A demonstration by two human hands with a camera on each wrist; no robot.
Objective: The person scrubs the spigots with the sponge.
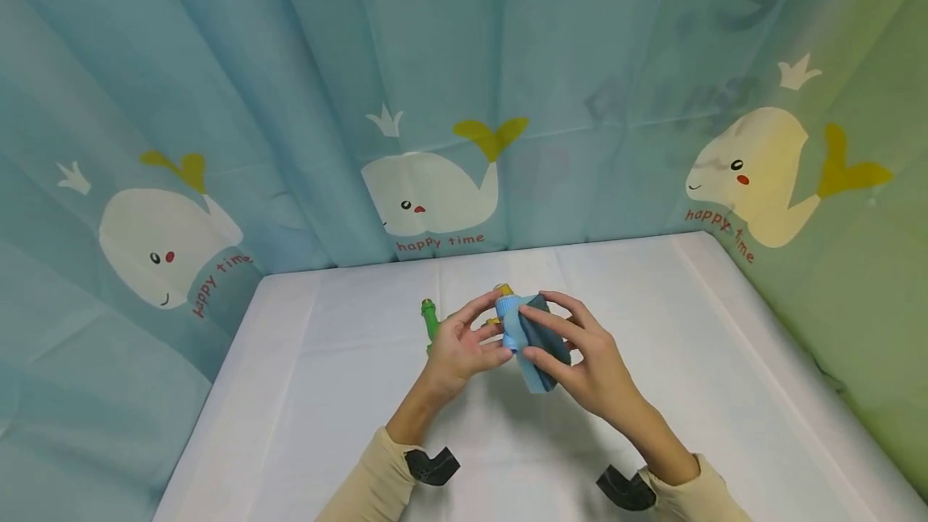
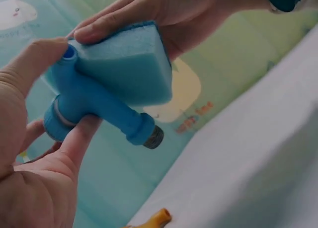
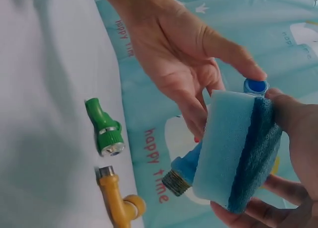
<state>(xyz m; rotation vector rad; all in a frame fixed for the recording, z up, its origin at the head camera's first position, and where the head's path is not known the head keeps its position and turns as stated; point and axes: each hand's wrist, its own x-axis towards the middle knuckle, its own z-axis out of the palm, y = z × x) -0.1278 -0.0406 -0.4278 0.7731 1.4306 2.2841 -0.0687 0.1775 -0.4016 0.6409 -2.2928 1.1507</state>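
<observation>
A blue plastic tap (image 2: pixel 94 96) with a dark threaded metal end is held up in my left hand (image 1: pixel 464 346), thumb at its blue spout mouth and fingers around the body. My right hand (image 1: pixel 590 357) grips a two-layer sponge (image 3: pixel 226 143), light blue foam on one side and a darker scouring layer on the other. In the left wrist view the foam side lies against the tap. Part of the tap is hidden behind the sponge in the right wrist view. Both hands are above the white table.
A green tap (image 3: pixel 104 128) and a yellow tap (image 3: pixel 117 195) lie on the white-covered table (image 1: pixel 326 393) beyond the hands. Blue-green curtains (image 1: pixel 319 103) with whale prints rise behind the table and along its sides.
</observation>
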